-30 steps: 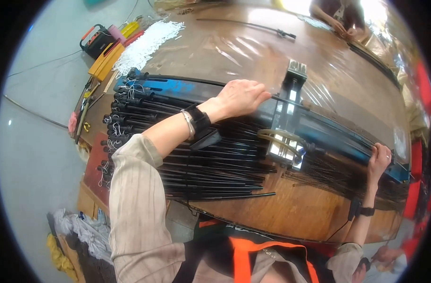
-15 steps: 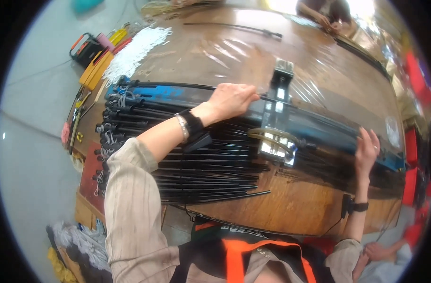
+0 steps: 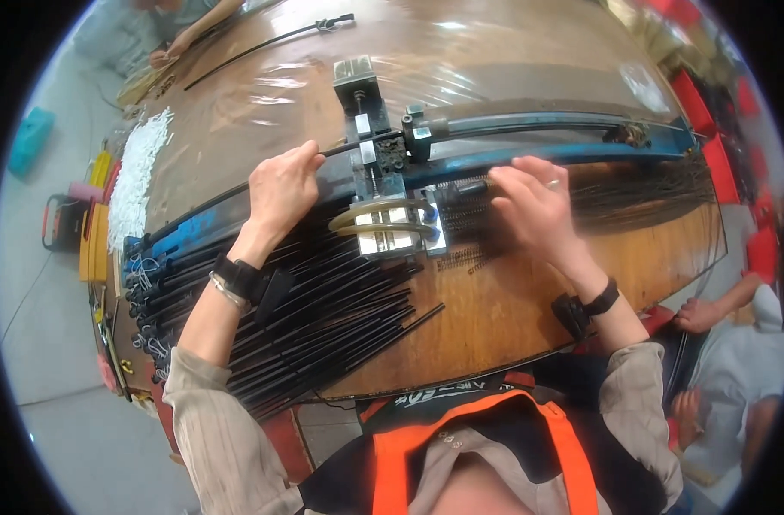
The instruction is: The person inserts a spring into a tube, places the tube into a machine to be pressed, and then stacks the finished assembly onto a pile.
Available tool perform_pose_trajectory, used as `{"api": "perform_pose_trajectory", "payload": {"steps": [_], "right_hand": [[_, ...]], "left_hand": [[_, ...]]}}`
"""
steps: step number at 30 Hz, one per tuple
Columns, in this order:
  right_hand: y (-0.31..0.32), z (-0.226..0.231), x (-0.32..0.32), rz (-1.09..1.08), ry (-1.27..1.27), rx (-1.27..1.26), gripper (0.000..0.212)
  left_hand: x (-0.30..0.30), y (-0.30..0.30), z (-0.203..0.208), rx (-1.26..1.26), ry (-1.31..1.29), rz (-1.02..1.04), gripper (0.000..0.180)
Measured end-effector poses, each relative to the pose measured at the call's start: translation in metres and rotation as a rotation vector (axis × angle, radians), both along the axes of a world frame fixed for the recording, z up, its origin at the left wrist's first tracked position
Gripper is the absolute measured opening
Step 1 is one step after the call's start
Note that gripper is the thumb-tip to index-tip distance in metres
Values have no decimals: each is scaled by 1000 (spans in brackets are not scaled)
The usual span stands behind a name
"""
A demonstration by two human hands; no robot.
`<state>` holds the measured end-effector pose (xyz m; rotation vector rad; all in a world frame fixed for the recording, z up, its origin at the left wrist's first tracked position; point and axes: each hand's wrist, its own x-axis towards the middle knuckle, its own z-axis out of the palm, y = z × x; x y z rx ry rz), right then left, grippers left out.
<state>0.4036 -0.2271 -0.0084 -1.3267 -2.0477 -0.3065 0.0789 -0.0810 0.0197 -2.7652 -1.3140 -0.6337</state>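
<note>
My left hand [image 3: 282, 193] is closed around a thin black rod [image 3: 339, 149]. The rod runs from the far left into a metal clamping fixture [image 3: 368, 153] with small bright blocks and two curved yellowish hoses [image 3: 383, 218]. To the right of the fixture, my right hand [image 3: 534, 206] is slightly blurred, its fingers loosely apart above thin dark springs [image 3: 461, 260] and beside a dark cylindrical piece [image 3: 471, 188]. I see nothing held in it. Many black rods [image 3: 323, 330] with grey cord loops lie fanned out below my left hand.
A blue rail [image 3: 546, 157] carries the fixture across the table. Another black rod [image 3: 267, 49] lies farther back. White strips [image 3: 139, 176] are piled at left, near an orange box [image 3: 93, 245]. Red bins [image 3: 694, 103] stand at right. Other people sit at far left and lower right.
My view has turned rightward. My right hand has come from the rail's far right end to beside the fixture. My left hand still holds the rod near the fixture.
</note>
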Motion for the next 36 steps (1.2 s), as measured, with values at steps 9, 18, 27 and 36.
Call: {"api": "perform_pose_trajectory", "payload": {"steps": [9,18,27,36], "right_hand": [[25,-29,-11,189,339,-304,23],[-30,-32,-19,237,-193,-227,18],[-36,-40,-37,286,19,-383,12],[-10,-35,-32,257,57,-603,17]], "left_hand": [[2,9,-14,210,-47,-65,11],[-74,69,-22,475,121,-219,8],[-67,-70,-26,283,8,-102,7],[-58,-192,-66,34,227,139,14]]}}
